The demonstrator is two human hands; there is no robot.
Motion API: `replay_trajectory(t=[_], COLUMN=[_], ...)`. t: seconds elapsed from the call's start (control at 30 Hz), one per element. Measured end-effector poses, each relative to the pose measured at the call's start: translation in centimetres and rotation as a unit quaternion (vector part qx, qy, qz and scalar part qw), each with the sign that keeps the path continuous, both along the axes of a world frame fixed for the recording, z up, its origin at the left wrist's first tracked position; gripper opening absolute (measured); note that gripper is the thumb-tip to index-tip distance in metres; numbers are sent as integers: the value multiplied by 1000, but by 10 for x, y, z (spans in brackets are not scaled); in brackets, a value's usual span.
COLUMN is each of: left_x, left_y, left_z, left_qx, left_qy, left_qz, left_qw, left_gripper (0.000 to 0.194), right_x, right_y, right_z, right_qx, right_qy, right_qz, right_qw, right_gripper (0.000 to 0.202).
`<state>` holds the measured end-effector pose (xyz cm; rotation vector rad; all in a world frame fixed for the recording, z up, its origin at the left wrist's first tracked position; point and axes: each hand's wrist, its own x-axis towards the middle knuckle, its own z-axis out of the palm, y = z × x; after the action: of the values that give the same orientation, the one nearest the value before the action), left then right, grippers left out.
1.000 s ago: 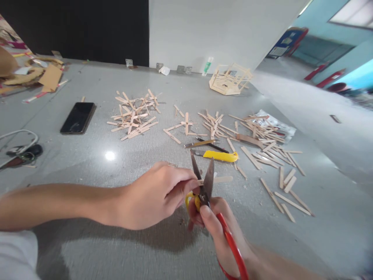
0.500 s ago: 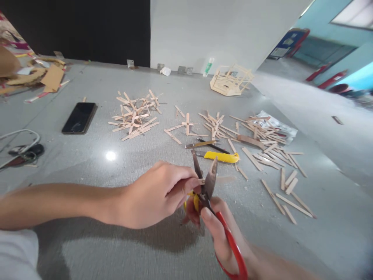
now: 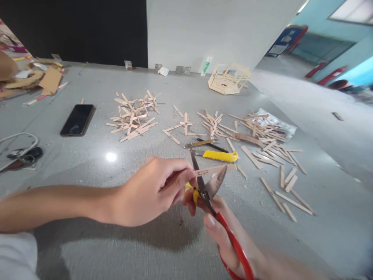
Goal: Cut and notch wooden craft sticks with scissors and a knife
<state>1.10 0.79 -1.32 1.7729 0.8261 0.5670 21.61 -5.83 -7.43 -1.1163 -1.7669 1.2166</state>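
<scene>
Near the middle, my left hand (image 3: pixel 159 190) pinches the left end of a thin wooden stick (image 3: pixel 214 170). The stick points right and crosses between the parted blades of the scissors (image 3: pixel 207 194). My right hand (image 3: pixel 225 233) is wrapped round the red handle from below right. Something yellow (image 3: pixel 194 194) shows behind the blades by the fingers of my right hand. Just beyond the blades lie a yellow cutter (image 3: pixel 220 156), tweezers (image 3: pixel 201 143) and a black pen-like tool (image 3: pixel 217 146).
Stick piles lie at centre left (image 3: pixel 134 116) and right (image 3: pixel 269 136), with loose sticks nearby. A wooden stick frame (image 3: pixel 229 79) and a green-white tube (image 3: pixel 206 66) stand at the back. A phone (image 3: pixel 78 120), cable (image 3: pixel 33 138) and cardboard (image 3: pixel 51 80) are left.
The scissor blades have opened wider. The stick has risen slightly and now shows more clearly across them. My left hand has shifted a little left and up.
</scene>
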Motion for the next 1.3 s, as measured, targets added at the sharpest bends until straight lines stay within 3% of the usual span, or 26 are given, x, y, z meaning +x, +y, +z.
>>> replay_trajectory(t=[0.27,0.7,1.3], left_x=[4,4,4], left_y=[-2,-1,-1], left_z=[2,0,-4], left_qx=[-11,-1,38], left_qy=[12,-5,-1], left_qz=[-27,-32,-28], left_qw=[1000,999,999], left_gripper=[36,38,35], right_x=[-5,-8,-7], right_y=[-3,-2,3], right_z=[11,18,18], right_qx=[13,-34,23], right_qy=[-26,-15,-6], right_qz=[-36,-25,-14], right_qw=[999,999,1000], right_gripper=[49,52,49])
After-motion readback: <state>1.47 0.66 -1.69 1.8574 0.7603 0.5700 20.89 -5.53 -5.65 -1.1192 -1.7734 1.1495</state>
